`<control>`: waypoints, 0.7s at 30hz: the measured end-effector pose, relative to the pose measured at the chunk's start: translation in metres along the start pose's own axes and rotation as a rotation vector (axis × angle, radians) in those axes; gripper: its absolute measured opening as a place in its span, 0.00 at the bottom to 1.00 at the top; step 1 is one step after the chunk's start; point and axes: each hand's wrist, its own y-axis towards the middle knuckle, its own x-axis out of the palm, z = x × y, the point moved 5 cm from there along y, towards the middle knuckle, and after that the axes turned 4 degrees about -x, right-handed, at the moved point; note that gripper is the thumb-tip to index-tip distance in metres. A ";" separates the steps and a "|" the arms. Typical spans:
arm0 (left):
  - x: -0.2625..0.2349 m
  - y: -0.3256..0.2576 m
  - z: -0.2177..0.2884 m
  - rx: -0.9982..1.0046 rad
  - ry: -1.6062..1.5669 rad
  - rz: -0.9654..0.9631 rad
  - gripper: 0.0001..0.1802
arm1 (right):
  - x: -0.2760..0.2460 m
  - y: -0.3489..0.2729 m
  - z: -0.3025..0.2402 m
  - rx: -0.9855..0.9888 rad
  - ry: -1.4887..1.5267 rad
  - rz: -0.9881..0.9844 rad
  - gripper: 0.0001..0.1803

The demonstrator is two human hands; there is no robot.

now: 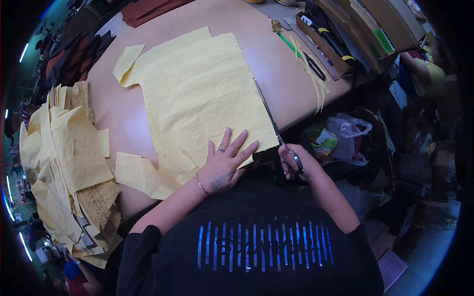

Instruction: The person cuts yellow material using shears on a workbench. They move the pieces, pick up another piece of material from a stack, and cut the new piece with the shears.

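Note:
A large yellow sheet (192, 93), creased like thin cloth or paper, lies on the table in front of me. My left hand (226, 165) rests flat near its close edge, fingers spread, with a bracelet at the wrist. At the sheet's right edge my right hand (297, 160) grips a pair of scissors (270, 116) by the handle loops. The long blades point away from me along that edge. A strip-like flap (143, 172) of yellow material sticks out left of my left hand, and another flap curls at the far left corner.
A pile of yellow pieces (74, 143) is stacked on the left. At the far right lie a green-handled tool (291, 42), narrow yellow strips (320, 89) and a cardboard box (323, 47) of tools. Plastic bags (345, 133) sit beyond the table's right edge.

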 end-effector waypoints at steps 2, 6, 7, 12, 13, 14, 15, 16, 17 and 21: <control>0.000 -0.002 -0.002 0.002 -0.008 0.006 0.37 | 0.001 0.000 -0.001 -0.004 0.002 0.011 0.40; 0.000 -0.001 0.000 0.011 -0.007 0.004 0.37 | -0.001 -0.004 0.005 -0.002 -0.005 0.044 0.39; 0.000 -0.001 0.000 0.013 -0.010 0.003 0.37 | -0.001 -0.004 0.007 0.008 -0.014 0.050 0.39; -0.002 -0.002 -0.003 0.023 -0.029 0.003 0.36 | 0.002 -0.006 0.006 -0.003 -0.020 0.047 0.39; -0.002 -0.002 -0.003 0.025 -0.029 0.002 0.36 | 0.003 -0.006 0.006 -0.005 -0.018 0.038 0.39; -0.002 -0.002 -0.003 0.028 -0.025 0.004 0.36 | 0.003 -0.006 0.005 -0.005 -0.017 0.039 0.39; -0.002 -0.002 -0.003 0.031 -0.022 0.007 0.36 | 0.003 -0.006 0.005 -0.005 -0.018 0.034 0.39; -0.002 -0.002 -0.003 0.033 -0.023 0.005 0.36 | 0.003 -0.006 0.005 -0.004 -0.018 0.030 0.40; -0.002 -0.002 -0.003 0.034 -0.018 0.000 0.36 | 0.003 -0.006 0.005 -0.003 -0.017 0.031 0.40; -0.001 -0.002 -0.004 0.044 -0.009 0.005 0.36 | 0.002 -0.003 0.002 0.000 -0.019 0.053 0.39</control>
